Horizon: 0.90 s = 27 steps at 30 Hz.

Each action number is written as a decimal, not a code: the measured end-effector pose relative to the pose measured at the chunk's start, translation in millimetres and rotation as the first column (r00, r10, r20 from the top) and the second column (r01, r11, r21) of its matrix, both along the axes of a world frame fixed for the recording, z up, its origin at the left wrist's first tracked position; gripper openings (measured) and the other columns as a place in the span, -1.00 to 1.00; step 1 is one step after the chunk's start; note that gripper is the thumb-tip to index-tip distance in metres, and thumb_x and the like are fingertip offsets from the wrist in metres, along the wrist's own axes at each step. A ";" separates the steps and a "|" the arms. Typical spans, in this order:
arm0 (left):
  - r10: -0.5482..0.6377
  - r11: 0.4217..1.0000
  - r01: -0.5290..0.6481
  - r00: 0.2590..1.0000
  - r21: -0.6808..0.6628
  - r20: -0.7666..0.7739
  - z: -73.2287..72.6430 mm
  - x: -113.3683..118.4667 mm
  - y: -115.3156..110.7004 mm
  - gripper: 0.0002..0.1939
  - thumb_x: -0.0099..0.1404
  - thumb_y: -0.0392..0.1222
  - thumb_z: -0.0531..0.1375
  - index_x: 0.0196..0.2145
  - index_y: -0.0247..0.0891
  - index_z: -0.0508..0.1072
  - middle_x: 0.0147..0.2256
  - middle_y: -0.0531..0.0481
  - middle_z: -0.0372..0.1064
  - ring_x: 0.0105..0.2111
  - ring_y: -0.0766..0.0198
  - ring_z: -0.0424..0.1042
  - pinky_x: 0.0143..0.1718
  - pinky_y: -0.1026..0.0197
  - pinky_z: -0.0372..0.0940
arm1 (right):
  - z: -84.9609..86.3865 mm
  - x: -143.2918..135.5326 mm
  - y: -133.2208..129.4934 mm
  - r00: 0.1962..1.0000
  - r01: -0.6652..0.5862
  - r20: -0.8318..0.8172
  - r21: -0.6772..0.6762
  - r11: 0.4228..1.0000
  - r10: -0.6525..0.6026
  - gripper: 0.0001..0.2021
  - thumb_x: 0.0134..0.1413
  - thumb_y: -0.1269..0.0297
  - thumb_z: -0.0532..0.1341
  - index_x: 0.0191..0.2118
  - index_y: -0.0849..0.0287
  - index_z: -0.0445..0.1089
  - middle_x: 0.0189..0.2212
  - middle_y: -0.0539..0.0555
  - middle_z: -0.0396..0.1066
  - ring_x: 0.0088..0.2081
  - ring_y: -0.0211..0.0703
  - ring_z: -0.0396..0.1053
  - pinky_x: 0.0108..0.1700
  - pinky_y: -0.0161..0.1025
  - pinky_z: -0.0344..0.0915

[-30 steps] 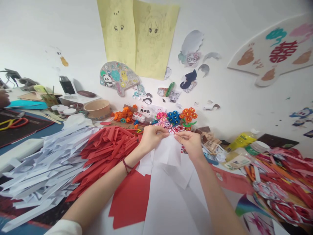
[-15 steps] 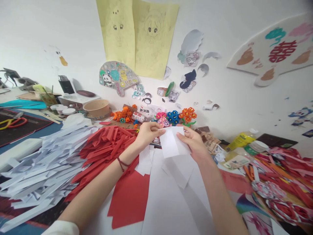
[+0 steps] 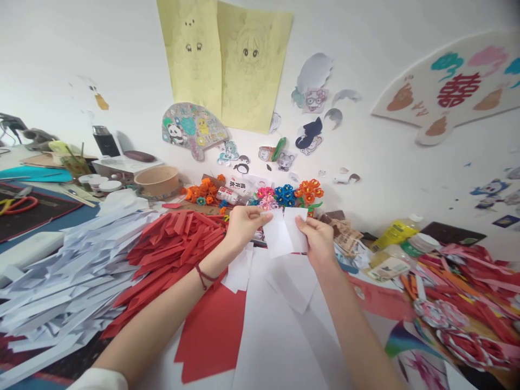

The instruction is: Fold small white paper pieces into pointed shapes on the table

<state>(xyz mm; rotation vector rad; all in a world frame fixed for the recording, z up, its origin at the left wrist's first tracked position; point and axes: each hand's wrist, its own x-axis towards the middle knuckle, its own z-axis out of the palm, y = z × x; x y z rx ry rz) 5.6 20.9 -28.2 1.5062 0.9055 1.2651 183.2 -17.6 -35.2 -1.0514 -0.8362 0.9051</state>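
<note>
Pinching a small white paper piece [image 3: 284,233] by its top edge, the left hand [image 3: 244,227] and right hand [image 3: 319,238] have their fingers clamped on its two upper corners. Below the fingers lie white sheets [image 3: 280,325]; left of them, red paper strips [image 3: 179,244].

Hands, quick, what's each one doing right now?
Left hand: closed, pinching the white paper piece at its top edge.
Right hand: closed, pinching the same paper's right half.

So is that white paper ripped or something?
Yes. The white paper has a split running down from its top edge, with the left hand pinching one half and the right hand the other.
</note>
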 end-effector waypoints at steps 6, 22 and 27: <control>0.025 1.000 -0.025 0.999 0.017 0.025 4.5 -1.8 -1.6 -0.63 0.02 0.03 0.33 -0.38 -0.37 0.53 -0.50 -0.05 0.46 -0.48 0.24 0.44 -0.45 0.26 0.31 | -1.8 0.9 1.3 0.999 0.049 -0.027 0.055 0.997 -0.048 -0.68 -0.36 0.13 0.45 -0.40 0.20 0.53 -0.44 0.06 0.54 -0.39 -0.05 0.47 -0.34 -0.17 0.41; -0.225 0.968 0.239 0.961 -0.075 0.162 5.0 -3.2 -2.9 -0.52 -0.01 0.11 0.33 -0.30 -0.38 0.49 -0.42 -0.09 0.46 -0.46 0.27 0.41 -0.47 0.27 0.29 | 2.9 -1.1 -4.0 0.983 -0.178 0.044 -0.017 0.984 0.178 -0.58 -0.29 0.14 0.44 -0.22 0.21 0.50 -0.27 0.15 0.54 -0.31 0.00 0.50 -0.28 -0.12 0.45; -0.101 0.995 0.103 0.989 -0.011 0.111 -4.0 3.5 -0.4 -0.60 -0.03 0.09 0.35 -0.40 -0.33 0.51 -0.54 0.00 0.42 -0.50 0.25 0.40 -0.55 0.29 0.24 | -6.3 2.9 1.7 0.997 -0.065 0.030 0.038 0.997 0.064 -0.59 -0.37 0.20 0.47 -0.28 0.23 0.51 -0.38 0.13 0.56 -0.34 0.02 0.50 -0.29 -0.10 0.45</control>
